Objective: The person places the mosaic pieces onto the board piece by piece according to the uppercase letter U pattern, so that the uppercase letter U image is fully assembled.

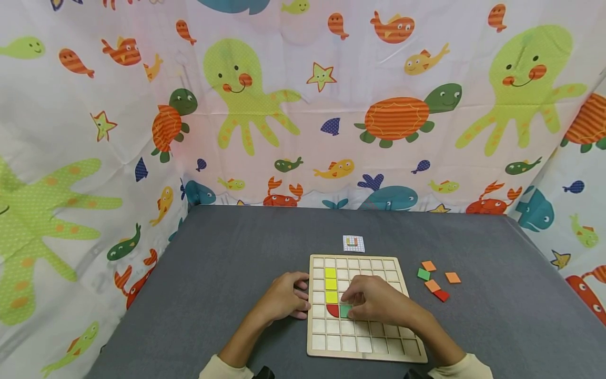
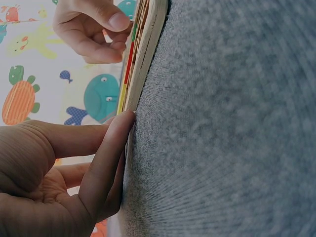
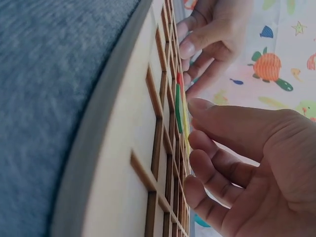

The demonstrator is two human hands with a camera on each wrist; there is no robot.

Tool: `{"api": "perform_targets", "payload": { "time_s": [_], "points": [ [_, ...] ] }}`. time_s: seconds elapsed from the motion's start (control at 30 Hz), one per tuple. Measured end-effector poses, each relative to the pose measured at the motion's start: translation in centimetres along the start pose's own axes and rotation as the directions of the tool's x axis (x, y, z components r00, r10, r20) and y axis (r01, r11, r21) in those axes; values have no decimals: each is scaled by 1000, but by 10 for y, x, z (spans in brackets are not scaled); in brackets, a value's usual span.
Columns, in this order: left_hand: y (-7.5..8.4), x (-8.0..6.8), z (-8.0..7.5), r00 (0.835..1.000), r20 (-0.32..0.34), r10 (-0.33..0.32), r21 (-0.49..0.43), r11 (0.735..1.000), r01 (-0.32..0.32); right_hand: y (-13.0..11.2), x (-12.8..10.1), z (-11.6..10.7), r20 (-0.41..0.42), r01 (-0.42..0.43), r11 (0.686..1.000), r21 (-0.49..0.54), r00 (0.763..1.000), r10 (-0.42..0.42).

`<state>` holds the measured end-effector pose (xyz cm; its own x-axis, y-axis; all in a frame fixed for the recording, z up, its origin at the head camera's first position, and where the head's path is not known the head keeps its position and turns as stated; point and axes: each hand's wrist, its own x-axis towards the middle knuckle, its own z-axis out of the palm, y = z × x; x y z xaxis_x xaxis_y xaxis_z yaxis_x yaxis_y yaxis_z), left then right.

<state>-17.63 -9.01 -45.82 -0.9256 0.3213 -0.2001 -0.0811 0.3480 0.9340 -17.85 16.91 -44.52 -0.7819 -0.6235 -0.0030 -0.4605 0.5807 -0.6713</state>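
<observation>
A wooden grid board (image 1: pixel 326 343) lies on the table in front of me. One column holds three yellow square tiles (image 1: pixel 331 284), with a rounded red tile (image 1: pixel 333 310) below them. Beside the red one sits a green tile (image 1: pixel 344 311), partly covered by my right hand (image 1: pixel 379 300). In the right wrist view, the green tile (image 3: pixel 178 109) lies in its cell, and the bent fingers of my right hand (image 3: pixel 256 153) hover close over the board, pinching nothing. My left hand (image 1: pixel 285 295) rests its fingers against the board's left edge, nearly straight in the left wrist view.
Right of the board lie loose tiles: several orange ones (image 1: pixel 453 277), a green one (image 1: pixel 423 274) and a red one (image 1: pixel 442 296). A small pattern card (image 1: pixel 353 243) lies behind the board. A sea-animal curtain (image 1: pixel 303 173) surrounds the grey table (image 1: pixel 246 237).
</observation>
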Motion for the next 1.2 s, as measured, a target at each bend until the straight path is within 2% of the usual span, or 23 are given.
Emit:
{"api": "perform_targets", "payload": {
  "time_s": [0.13, 0.4, 0.63, 0.8, 0.97, 1.2],
  "points": [
    [1, 0, 0, 1000, 2, -2, -10, 1000, 2, 3, -1, -3, -56, -6, 1000, -7, 998, 6],
    [0, 0, 0, 1000, 2, 6, -11, 1000, -6, 9, -6, -16, -124, -93, 996, 8, 988, 93],
    [0, 0, -1, 1000, 0, -7, -14, 1000, 7, 23, -13, -29, -189, -107, 994, 23, 976, 109],
    [-1, -1, -1, 1000, 0, -1, -17, 1000, 1, 39, -19, -37, -246, -129, 992, 2, 961, 126],
    [-2, 0, 0, 1000, -4, 5, -3, 1000, -5, 51, -26, -48, -276, -191, 981, 7, 943, 186],
    [-2, 2, 0, 1000, -2, 1, 1, 1000, -1, 71, -35, -61, -332, -239, 971, -3, 916, 225]
  ]
}}
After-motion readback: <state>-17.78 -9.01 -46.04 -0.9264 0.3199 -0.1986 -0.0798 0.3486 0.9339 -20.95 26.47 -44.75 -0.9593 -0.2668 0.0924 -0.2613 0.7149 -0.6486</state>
